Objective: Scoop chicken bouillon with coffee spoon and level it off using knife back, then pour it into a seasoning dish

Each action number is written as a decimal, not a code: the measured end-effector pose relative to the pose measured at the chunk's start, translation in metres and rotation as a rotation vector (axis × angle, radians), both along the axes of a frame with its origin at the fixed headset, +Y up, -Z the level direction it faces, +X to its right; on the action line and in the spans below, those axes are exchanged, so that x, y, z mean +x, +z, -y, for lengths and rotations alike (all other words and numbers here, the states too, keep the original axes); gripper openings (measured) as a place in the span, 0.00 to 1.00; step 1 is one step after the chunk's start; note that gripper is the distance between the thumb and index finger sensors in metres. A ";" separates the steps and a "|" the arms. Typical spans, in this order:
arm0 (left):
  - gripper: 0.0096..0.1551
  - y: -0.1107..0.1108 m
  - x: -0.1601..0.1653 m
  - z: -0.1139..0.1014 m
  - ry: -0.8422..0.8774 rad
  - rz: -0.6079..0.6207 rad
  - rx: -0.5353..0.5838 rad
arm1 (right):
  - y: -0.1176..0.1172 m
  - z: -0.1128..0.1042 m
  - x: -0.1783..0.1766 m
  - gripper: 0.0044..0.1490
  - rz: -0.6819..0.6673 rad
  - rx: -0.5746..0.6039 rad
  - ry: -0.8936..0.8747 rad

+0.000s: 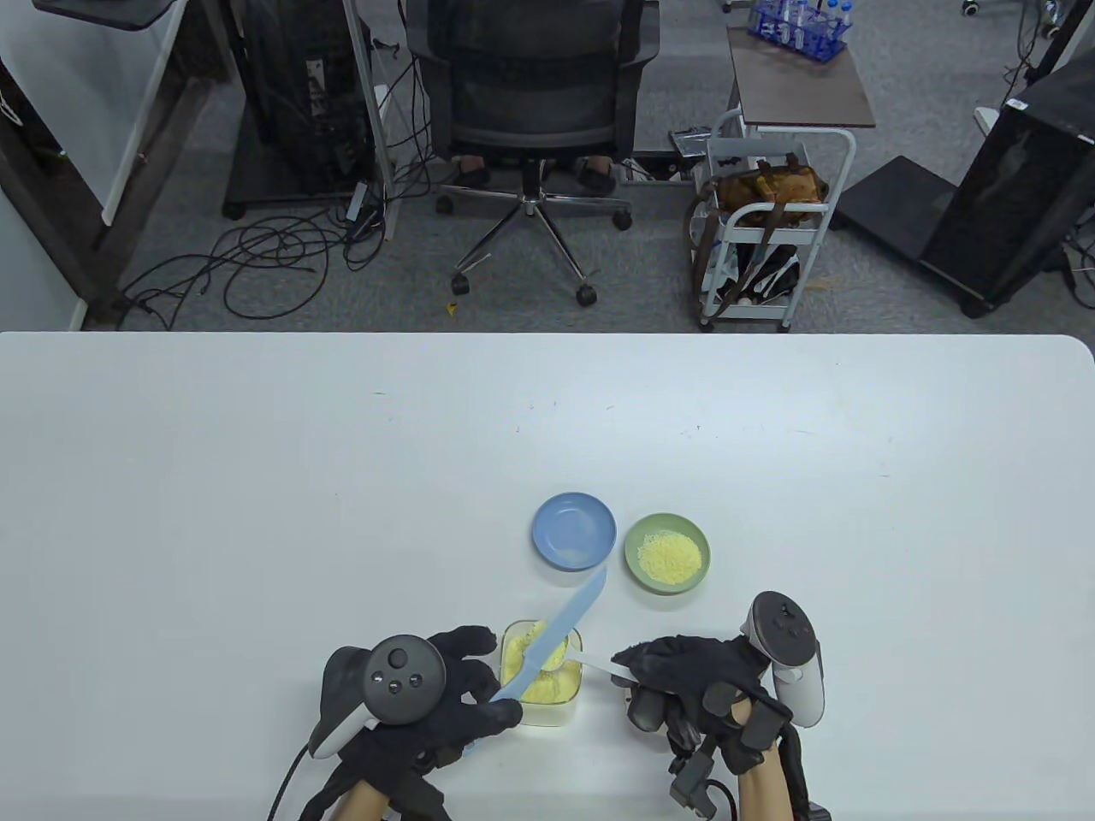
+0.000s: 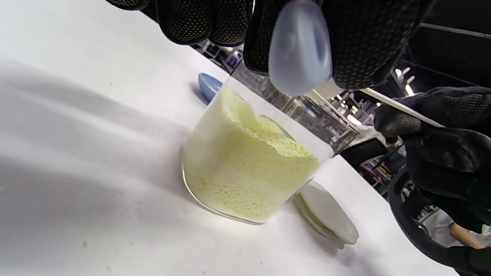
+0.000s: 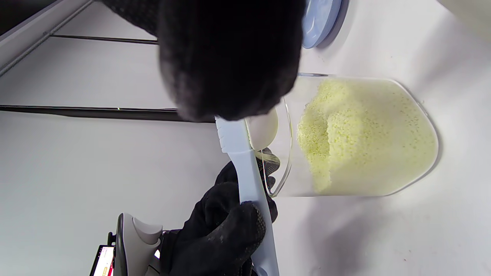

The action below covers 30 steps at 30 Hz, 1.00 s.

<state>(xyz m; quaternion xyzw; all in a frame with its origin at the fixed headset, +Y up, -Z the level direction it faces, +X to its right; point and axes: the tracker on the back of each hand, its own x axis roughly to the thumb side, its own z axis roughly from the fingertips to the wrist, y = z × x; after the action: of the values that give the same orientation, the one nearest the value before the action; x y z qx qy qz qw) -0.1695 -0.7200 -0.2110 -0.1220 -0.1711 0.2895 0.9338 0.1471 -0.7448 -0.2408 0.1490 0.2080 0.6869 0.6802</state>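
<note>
A clear container holds yellow chicken bouillon near the table's front edge. My left hand grips the handle of a light blue knife, whose blade slants up-right across the container toward the blue dish. My right hand pinches the white handle of the coffee spoon; its bowl sits at the container's rim, against the knife. The knife's butt pokes out from the gloved left fingers. A green dish holds a heap of bouillon.
A white lid lies flat beside the container, toward my right hand. The two dishes stand side by side just beyond the container. The white table stretches wide to the left, right and far side.
</note>
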 end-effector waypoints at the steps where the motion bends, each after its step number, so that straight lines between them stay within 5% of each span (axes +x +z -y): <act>1: 0.22 -0.001 -0.002 0.001 0.007 -0.001 -0.011 | 0.000 0.000 0.000 0.26 -0.001 0.001 0.000; 26: 0.21 -0.012 -0.026 0.007 0.064 -0.044 -0.076 | 0.000 0.000 0.003 0.26 -0.006 0.011 0.010; 30: 0.21 -0.014 -0.035 0.008 0.055 -0.140 -0.065 | 0.000 0.000 0.003 0.26 -0.004 0.013 0.009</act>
<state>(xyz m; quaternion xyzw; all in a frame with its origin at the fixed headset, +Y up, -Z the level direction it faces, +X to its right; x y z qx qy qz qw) -0.2042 -0.7283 -0.2249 -0.1272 -0.0992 0.3282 0.9307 0.1504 -0.7444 -0.2405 0.1537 0.2056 0.6911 0.6756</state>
